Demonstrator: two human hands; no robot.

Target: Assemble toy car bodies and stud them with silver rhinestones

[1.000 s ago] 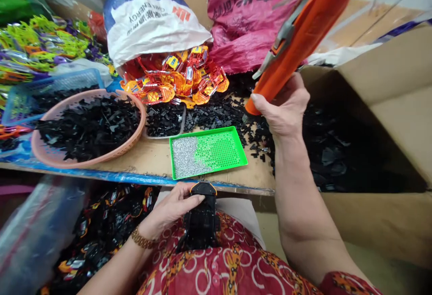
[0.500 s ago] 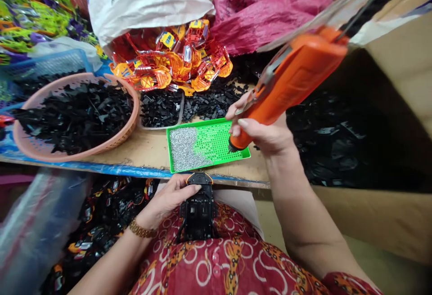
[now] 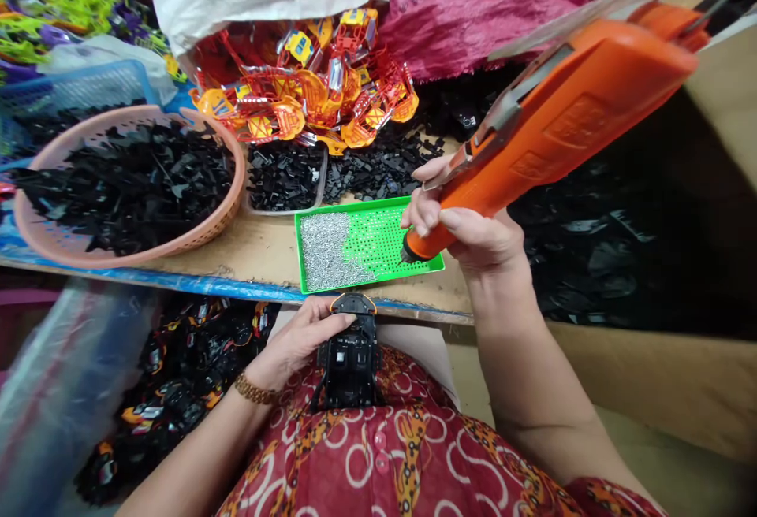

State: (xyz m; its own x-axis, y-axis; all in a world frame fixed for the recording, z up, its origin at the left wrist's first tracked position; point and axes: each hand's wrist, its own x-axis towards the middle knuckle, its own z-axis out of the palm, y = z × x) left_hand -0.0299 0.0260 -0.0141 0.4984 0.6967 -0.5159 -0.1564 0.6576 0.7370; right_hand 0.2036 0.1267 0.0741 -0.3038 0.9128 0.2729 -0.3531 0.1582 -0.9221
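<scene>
Chassis, black, toy-car type (image 3: 350, 359): underside looks to be up, far end under the left hand (image 3: 301, 341), near end against the patterned clothing (image 3: 378, 446). Left thumb presses on top near the far end; fingers mostly hidden beneath, so a pinch, as far as can be told.

Ahead and to the right of it, the right hand (image 3: 479, 237) wraps the lower barrel of an orange power driver (image 3: 568, 123), thumb against fingers. Tip points down over the green tray (image 3: 384, 245), at the side away from the heaped silvery screws (image 3: 325, 253); contact with the tray cannot be told.

Step in hand, judged: screw pick-up, chassis kept ready. Next move seems to call for a screw seated on the tip, then careful aim at a small hole, left pinch firm. Risk: screw dropping on the way over.

Beyond the tray: tub of black parts (image 3: 284, 178), orange-red car shells (image 3: 319, 99). Beyond the left hand: pink basket (image 3: 201, 235).
</scene>
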